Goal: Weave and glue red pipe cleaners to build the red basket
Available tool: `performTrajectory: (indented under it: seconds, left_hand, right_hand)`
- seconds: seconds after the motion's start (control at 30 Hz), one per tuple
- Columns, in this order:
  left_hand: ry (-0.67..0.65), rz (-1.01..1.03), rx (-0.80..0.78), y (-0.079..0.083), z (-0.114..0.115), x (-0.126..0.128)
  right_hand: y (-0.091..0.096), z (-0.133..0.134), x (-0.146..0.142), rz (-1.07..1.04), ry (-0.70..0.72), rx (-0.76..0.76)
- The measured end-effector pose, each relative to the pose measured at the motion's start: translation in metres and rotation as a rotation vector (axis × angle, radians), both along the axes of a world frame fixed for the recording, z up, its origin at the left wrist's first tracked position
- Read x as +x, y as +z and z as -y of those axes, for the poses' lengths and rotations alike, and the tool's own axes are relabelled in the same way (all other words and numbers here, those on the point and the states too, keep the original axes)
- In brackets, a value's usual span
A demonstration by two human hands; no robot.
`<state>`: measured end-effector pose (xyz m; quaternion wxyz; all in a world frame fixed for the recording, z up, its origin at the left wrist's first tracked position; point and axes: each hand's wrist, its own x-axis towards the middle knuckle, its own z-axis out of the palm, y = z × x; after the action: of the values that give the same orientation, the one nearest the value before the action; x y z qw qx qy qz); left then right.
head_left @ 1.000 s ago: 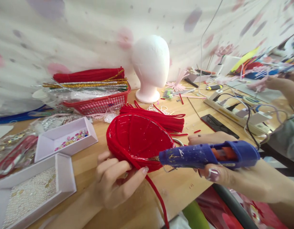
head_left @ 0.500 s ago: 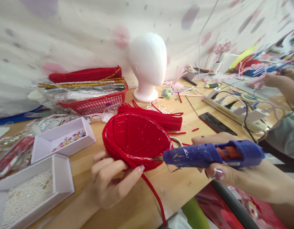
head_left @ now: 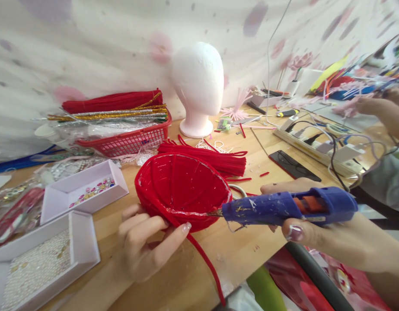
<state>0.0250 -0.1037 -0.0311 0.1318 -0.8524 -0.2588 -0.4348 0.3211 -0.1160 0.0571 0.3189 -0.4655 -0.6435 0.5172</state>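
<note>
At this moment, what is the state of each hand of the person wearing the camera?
Left hand: closed, holding the red bowl-shaped piece near its rim.
Right hand: closed around the blue glue gun.

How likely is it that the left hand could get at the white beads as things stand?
Probably not: the left hand is holding the red bowl. Otherwise the way looks free, with the white beads in an open box to its left.
</note>
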Motion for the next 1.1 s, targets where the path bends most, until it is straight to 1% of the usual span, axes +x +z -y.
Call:
performTrajectory:
  seconds: [0.2, 0.27, 0.33, 0.43, 0.5, 0.7, 0.9, 1.0, 1.1]
  left_hand:
    - [0.004, 0.010, -0.008, 0.002, -0.001, 0.000]
    - [0.010, 0.013, -0.023, 0.003, -0.002, 0.000]
    - [0.005, 0.021, -0.033, 0.005, -0.002, 0.000]
    - [0.005, 0.038, -0.034, 0.005, -0.003, 0.000]
    - [0.006, 0.030, -0.029, 0.005, -0.002, -0.001]
    - [0.014, 0.005, -0.031, 0.005, -0.001, -0.001]
    - [0.025, 0.004, -0.038, 0.008, -0.002, -0.001]
    - [0.052, 0.035, -0.047, 0.009, -0.002, 0.001]
    - [0.054, 0.037, -0.045, 0.010, -0.003, 0.001]
  right_hand:
    - [-0.001, -0.001, 0.001, -0.104, 0.020, -0.023]
    - [-0.001, -0.001, 0.003, -0.128, 0.001, 0.007]
    - [-0.001, 0.000, 0.006, -0.103, -0.006, 0.034]
    - [-0.003, 0.001, 0.008, -0.038, 0.030, 0.015]
    - [-0.005, 0.001, 0.008, -0.032, 0.040, 0.010]
    - [-0.007, 0.001, 0.010, -0.009, -0.023, 0.072]
    - [-0.009, 0.003, 0.016, 0.022, -0.029, 0.054]
    - [-0.010, 0.003, 0.015, 0.026, -0.046, 0.060]
    - [-0.010, 0.002, 0.011, 0.069, -0.071, 0.100]
